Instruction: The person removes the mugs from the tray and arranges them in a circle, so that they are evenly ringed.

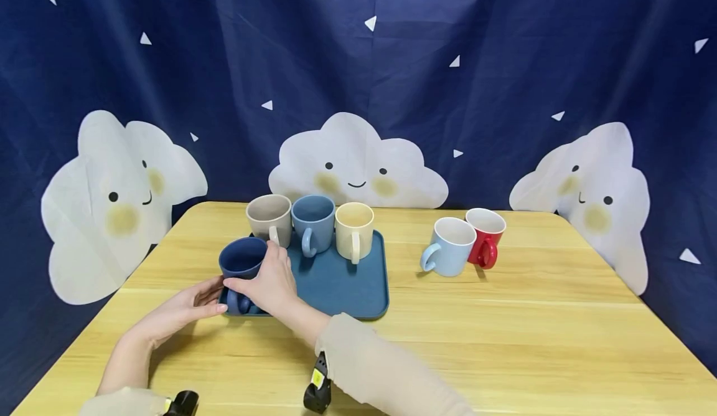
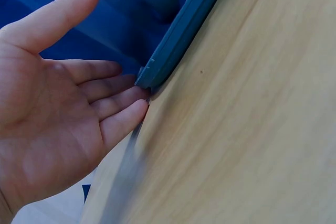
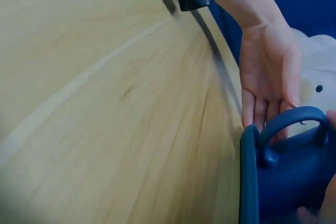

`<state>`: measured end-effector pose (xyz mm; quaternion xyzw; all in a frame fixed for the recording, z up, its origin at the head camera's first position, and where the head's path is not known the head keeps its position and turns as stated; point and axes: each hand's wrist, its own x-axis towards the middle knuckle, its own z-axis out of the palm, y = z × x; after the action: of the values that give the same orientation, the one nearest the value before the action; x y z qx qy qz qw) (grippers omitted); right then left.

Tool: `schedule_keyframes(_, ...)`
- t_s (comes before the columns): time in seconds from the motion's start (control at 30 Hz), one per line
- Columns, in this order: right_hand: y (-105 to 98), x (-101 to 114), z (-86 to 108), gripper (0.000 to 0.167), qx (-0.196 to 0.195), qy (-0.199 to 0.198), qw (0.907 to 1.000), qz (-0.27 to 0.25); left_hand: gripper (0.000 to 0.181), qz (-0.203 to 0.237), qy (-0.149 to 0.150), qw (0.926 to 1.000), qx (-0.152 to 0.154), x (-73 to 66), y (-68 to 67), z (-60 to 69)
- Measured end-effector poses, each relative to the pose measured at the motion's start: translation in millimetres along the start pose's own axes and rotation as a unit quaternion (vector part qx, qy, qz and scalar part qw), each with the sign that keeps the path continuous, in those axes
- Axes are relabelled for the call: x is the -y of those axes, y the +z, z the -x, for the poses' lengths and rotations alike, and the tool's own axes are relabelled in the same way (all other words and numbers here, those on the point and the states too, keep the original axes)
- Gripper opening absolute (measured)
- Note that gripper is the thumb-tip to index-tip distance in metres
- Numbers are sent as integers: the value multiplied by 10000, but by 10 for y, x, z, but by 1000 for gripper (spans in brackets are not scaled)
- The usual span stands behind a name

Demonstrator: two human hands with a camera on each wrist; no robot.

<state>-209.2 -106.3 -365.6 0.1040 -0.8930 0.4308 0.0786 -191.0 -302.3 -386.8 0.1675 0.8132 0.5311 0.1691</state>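
Navy curtain [image 1: 414,80] w/ white clouds hangs behind a wooden table [image 1: 504,335]. On the table's L half lies a blue tray [image 1: 350,288]. R hand [image 1: 271,282] reaches across the tray's near L part & pinches a dark blue mug [image 1: 238,265] betw. thumb & fingers; mug's upright at the tray's near L corner. L hand [image 1: 176,311] is beside that corner, fingers extended, thumb apart, gripping nothing. Along the tray's far side, L to R: grey mug [image 1: 266,220], mid-blue mug [image 1: 312,223], cream mug [image 1: 353,232]. Grey one's just behind the dark blue, crowding R fingertips. Well apart, R of tray: lt. blue mug [image 1: 452,251] partly covering a red mug [image 1: 486,232]; can't tell if they touch.

R hand hides part of the dark blue mug; its base contact is unclear. L wrist view: mug's blurred, cut off at top. R wrist view: R hand mostly cut off.
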Motion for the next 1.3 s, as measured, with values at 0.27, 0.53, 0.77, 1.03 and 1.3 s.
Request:
schedule_keyframes(0.27,98,92,-42,92,-314,402,9986,107,77,-46,-103,9999,-14,21,-14,20)
schedule_keyframes(0.53,159,96,-19,88,-401,610,9972,-138,75,130,-103,9999,8,69,-5,59)
schedule_keyframes(0.77,161,35,-1,87,-542,595,9967,120,74,237,-56,9997,56,69,20,40)
schedule_keyframes(1.03,68,-51,-20,87,-358,272,9990,65,71,93,41,9999,33,17,9,7)
schedule_keyframes(1.3,-168,-211,-18,88,-69,-279,9996,-35,72,88,-183,9998,67,-9,-5,-23)
